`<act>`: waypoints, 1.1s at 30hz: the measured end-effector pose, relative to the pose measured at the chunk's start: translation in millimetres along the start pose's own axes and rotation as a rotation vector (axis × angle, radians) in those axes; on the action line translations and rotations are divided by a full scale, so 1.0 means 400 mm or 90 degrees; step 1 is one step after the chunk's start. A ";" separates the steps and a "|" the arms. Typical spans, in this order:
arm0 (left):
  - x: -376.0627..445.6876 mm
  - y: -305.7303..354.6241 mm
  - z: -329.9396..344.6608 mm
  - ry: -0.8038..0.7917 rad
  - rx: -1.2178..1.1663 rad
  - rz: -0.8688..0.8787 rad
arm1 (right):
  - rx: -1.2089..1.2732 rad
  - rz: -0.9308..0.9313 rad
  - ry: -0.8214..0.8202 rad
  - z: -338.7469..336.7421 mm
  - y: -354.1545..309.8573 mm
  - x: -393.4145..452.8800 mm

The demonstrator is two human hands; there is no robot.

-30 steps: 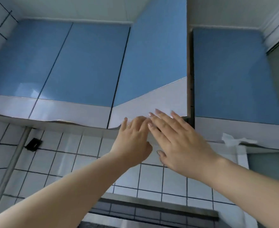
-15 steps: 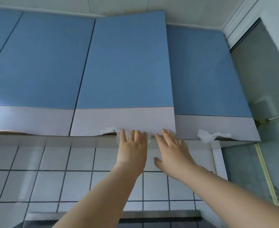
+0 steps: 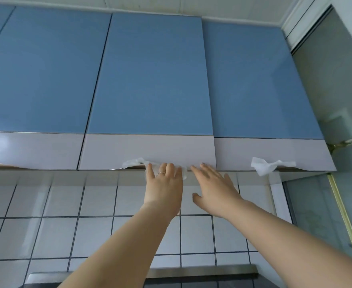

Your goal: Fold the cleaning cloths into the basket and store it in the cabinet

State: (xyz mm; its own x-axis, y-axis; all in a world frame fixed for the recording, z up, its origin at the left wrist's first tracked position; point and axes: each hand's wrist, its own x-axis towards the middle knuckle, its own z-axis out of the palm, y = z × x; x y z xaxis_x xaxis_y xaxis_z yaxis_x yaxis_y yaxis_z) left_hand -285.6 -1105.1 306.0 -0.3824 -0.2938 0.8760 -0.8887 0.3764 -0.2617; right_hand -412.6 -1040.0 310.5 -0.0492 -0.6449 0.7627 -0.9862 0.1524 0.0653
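The middle cabinet door (image 3: 150,80), which stood swung out a second ago, now sits flush with its neighbours, so the cupboard looks closed. Both hands are flat on its lower edge: the left hand (image 3: 163,183) with straight fingers pressing where a scrap of white tissue (image 3: 133,163) pokes out, the right hand (image 3: 214,183) spread open beside it, gripping nothing. The basket and cloths are not in sight; presumably they are behind that door, which would leave the storing all but finished. Another white tissue (image 3: 268,165) hangs under the right-hand door (image 3: 254,80).
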 end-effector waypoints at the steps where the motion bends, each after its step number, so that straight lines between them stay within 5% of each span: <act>1: 0.000 0.000 0.007 0.004 -0.002 0.001 | -0.004 0.000 0.002 0.004 0.003 0.002; 18: 0.000 -0.007 0.064 0.073 0.001 0.031 | -0.079 -0.048 0.062 0.039 0.016 0.017; 24: 0.002 -0.027 0.051 0.042 -0.007 0.065 | -0.040 -0.039 -0.003 -0.007 0.032 0.012; 33: -0.047 -0.041 -0.080 0.051 -0.512 -0.009 | -0.031 -0.111 -0.012 -0.056 0.113 -0.074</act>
